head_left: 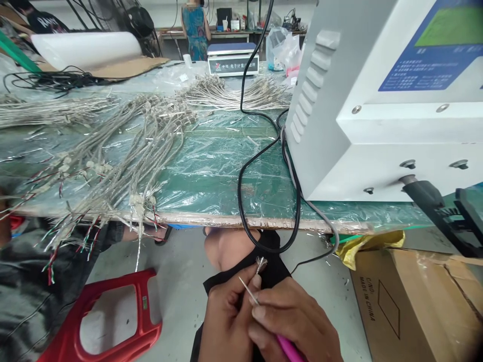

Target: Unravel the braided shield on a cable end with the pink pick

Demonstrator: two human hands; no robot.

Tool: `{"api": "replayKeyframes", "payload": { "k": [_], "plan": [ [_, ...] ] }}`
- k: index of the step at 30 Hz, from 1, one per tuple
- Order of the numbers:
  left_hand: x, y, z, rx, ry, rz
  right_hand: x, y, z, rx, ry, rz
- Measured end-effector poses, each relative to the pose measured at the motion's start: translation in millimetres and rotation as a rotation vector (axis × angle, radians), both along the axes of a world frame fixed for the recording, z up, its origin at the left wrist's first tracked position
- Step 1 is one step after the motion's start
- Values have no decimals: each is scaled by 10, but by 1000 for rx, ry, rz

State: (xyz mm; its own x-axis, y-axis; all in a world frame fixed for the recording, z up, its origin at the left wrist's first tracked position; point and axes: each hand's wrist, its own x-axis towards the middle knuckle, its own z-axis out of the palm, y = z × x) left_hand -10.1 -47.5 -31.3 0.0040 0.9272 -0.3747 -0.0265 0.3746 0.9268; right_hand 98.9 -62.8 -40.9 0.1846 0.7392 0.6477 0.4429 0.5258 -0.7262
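Observation:
Low in the view, below the table edge, my left hand (226, 317) is closed on the end of a thin braided cable (261, 262), whose frayed silver tip sticks up above my fingers. My right hand (294, 322) is closed on a pink-handled tool (289, 348); its fine metal needle (247, 289) points up-left against the cable end. The two hands touch each other over my knee.
A green table (211, 171) under clear film carries piles of braided cables (124, 146) at left and back. A white machine (377, 100) stands at right, black cords (245, 201) hanging off the edge. Red stool (113, 322) at lower left, cardboard box (415, 301) at lower right, scale (233, 59) at back.

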Motion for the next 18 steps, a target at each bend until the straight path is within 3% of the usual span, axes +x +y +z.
{"api": "replayKeyframes", "payload": {
  "k": [4, 7, 12, 18],
  "plan": [
    [32, 59, 60, -67, -88, -76, 10, -73, -20, -73, 113, -73],
    [38, 90, 94, -111, -154, -81, 39, -64, -66, -112, 75, -114],
    [36, 94, 89, -99, -158, -65, 81, 17, -118, -32, 13, -44],
    [42, 62, 61, -97, -130, -53, 97, 37, -117, -42, 10, -37]
  ]
}}
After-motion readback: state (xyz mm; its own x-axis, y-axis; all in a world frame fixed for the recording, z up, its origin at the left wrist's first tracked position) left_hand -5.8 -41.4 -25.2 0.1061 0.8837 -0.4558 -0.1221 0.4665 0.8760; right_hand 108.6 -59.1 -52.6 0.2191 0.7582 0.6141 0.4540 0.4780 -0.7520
